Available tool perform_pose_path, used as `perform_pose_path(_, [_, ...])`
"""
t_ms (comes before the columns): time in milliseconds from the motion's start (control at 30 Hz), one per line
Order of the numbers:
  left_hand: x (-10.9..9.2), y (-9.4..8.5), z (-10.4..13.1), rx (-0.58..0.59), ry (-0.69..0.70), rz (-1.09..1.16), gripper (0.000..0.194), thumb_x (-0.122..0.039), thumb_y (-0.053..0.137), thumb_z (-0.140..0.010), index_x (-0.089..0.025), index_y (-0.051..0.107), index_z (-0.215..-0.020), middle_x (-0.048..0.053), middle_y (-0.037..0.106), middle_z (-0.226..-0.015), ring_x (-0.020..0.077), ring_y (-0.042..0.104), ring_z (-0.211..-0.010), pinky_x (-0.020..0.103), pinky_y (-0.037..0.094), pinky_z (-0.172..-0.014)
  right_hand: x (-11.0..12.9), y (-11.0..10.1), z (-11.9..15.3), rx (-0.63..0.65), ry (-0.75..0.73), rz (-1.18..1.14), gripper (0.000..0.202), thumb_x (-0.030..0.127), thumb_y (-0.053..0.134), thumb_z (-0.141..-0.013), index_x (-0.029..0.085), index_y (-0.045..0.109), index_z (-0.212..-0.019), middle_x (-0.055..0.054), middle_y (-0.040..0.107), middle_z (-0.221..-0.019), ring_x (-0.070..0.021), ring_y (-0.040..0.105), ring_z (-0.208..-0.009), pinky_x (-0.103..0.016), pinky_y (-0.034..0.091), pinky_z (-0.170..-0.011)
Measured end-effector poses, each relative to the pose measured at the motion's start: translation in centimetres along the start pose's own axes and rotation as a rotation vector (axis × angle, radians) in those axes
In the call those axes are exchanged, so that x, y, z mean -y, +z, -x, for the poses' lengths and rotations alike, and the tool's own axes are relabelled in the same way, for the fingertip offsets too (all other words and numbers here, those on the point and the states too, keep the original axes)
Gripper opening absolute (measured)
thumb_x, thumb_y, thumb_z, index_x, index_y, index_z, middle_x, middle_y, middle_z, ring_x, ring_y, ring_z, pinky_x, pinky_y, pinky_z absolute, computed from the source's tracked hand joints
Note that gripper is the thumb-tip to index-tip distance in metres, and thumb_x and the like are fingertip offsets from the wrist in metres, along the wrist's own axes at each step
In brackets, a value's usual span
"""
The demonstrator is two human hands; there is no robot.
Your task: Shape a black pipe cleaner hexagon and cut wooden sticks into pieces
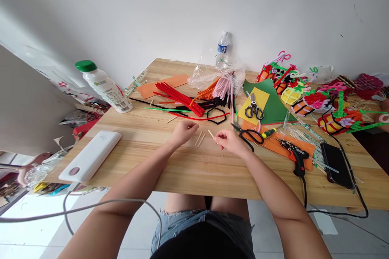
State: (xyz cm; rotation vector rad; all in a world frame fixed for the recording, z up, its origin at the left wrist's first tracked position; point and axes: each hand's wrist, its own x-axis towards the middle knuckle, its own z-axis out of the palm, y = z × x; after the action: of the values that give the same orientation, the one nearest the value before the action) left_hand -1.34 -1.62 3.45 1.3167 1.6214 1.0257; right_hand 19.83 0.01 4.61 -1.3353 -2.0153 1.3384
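- Short pale wooden stick [211,133]: held aslant, clear of the tabletop or nearly so (exact gap can't be told), on near side of the black fuzzy-wire hexagon [219,123], the ref. landmark.
- R hand [226,139]: thumb & fingers closed on the stick's near end; sited nr. side of hexagon, slightly R.
- L hand [184,132]: thumb & index tips drawn close; can't tell if they touch or pinch anything. Lies L & nr. side of hexagon.
- Two loose pale wooden sticks [201,140]: flat, side by side btwn the hands, nr. side of hexagon.
- Single red fuzzy wire [194,119]: runs from L across hexagon.
- Thick bundle of red fuzzy wires [182,99]: L of hexagon; pale pink fuzzy-wire bundle [224,85] beyond it.
- Large black-handled scissors [246,132]: blades parted, R & nr. side of hexagon.
- Smaller black-and-white-handled scissors [254,109]: on yellow sheet [263,97], over green sheet [273,103], R of hexagon.
- Black glue gun w/ cord [299,164]: partly on orange sheet [308,149], far R of hexagon; dark phone [336,164] further R.
- Multicoloured fuzzy-wire baskets [310,101]: grouped well R of hexagon.
- White power bank [91,156] & white bottle w/ green cap [106,89]: well L of hexagon.
- Clear plastic bottle w/ blue label [222,48]: beyond hexagon, by wall.
- Pale wooden tabletop [194,174]: beneath hexagon.
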Motion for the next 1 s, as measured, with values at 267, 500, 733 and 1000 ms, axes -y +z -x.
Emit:
perform_pose_path(267, [-2.2,-0.5,2.2,0.597,0.009,0.025,0.020,-0.034,0.072,-0.062,-0.015,0.069,-0.063,-0.003,0.048,-0.044,0.0081,0.041,-0.041,0.020,0.030,-0.042,0.1,1.3,0.4,0.137,-0.052,-0.090,0.024,0.040,0.064,-0.076,0.017,0.061,-0.076,0.002,0.057,-0.056,-0.0094,0.052,-0.047,-0.020,0.035,-0.044])
perform_pose_path(500, [-1.4,-9.8,-1.1,-0.501,-0.052,-0.540,0.021,-0.031,0.059,-0.078,-0.015,0.071,-0.085,0.004,0.063,-0.067,0.0168,0.056,-0.066,0.026,0.038,-0.061,-1.4,0.3,-0.4,0.057,-0.222,0.226,0.018,0.032,0.059,-0.081,0.017,0.068,-0.081,-0.001,0.060,-0.065,-0.0117,0.051,-0.058,-0.023,0.039,-0.055])
perform_pose_path(733, [3.4,-16.1,-6.0,-0.708,-0.263,-0.855,0.032,-0.022,0.040,-0.089,-0.003,0.064,-0.100,0.015,0.059,-0.087,0.0273,0.054,-0.084,0.036,0.037,-0.068,-1.1,0.4,-0.3,0.082,-0.256,0.288,0.014,0.026,0.058,-0.082,0.016,0.068,-0.080,-0.004,0.063,-0.075,-0.0129,0.054,-0.063,-0.025,0.042,-0.060])
perform_pose_path(1000, [3.8,-11.4,-4.6,-0.530,0.050,-1.035,0.040,-0.032,0.037,-0.090,-0.009,0.069,-0.090,0.022,0.063,-0.102,0.0354,0.053,-0.104,0.038,0.039,-0.074,-1.1,0.4,-0.3,0.080,-0.278,0.316,0.010,0.019,0.058,-0.081,0.015,0.068,-0.080,-0.005,0.063,-0.081,-0.0127,0.056,-0.068,-0.024,0.044,-0.064])
